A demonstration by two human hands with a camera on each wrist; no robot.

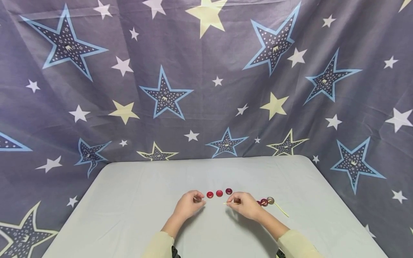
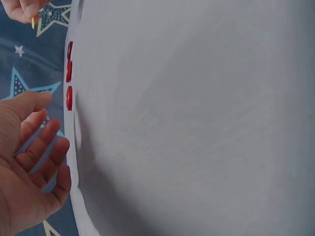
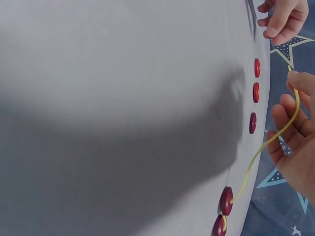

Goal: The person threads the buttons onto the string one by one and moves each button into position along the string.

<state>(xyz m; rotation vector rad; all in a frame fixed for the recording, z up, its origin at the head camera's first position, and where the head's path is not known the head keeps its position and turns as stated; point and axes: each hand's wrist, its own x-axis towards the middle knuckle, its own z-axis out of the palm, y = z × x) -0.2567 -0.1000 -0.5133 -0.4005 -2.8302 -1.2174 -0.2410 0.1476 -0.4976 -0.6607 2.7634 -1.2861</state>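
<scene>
My right hand pinches a yellow cord between thumb and fingertip, with a short end poking out to the left. The cord runs back past the palm to several threaded buttons on the table, among them a maroon button and a grey-brown button. Three loose buttons lie in a row between and just beyond the hands: a red button, another red button and a dark maroon button. Beside the leftmost one, my left hand hovers with loosely bent fingers, holding nothing.
A white cloth covers the table. Behind it and at both sides hangs a grey-blue curtain printed with stars, meeting the table's far edge. The cord's other tail lies at the right of the threaded buttons.
</scene>
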